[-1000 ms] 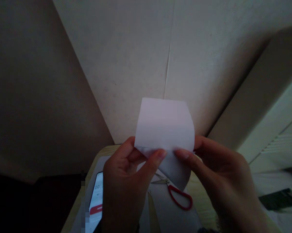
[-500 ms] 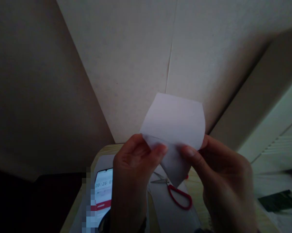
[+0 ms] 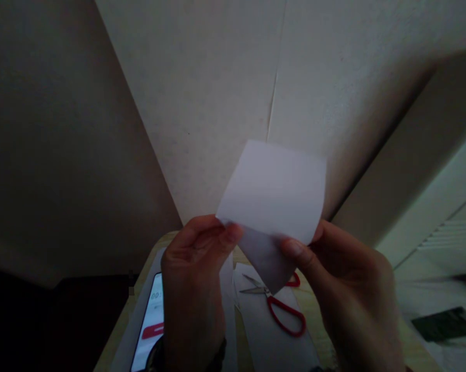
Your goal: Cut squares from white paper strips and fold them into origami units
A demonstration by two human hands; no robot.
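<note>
A white sheet of paper [image 3: 274,191] is held up above the table, with a crease across its lower part and a pointed lower corner hanging down. My left hand [image 3: 198,258] pinches its left edge near the crease, thumb in front and fingers behind. On the right side, my right hand [image 3: 334,279] grips the paper with the thumb on its face, the fingers mostly hidden behind it. Below the paper lie scissors [image 3: 285,312] with red handles, blades apart and pointing left, on white paper.
A phone [image 3: 150,325] showing a timer lies left of my left wrist, partly covered by it. Under these is a light wooden table [image 3: 244,341] bearing white paper sheets [image 3: 272,341]. A pale wall [image 3: 217,103] rises right behind. A dark green item [image 3: 446,323] lies off to the right.
My left hand has slid left along the crease, its thumb now nearer the paper's left corner. The paper has tilted slightly, and more of the scissors and the sheets shows.
</note>
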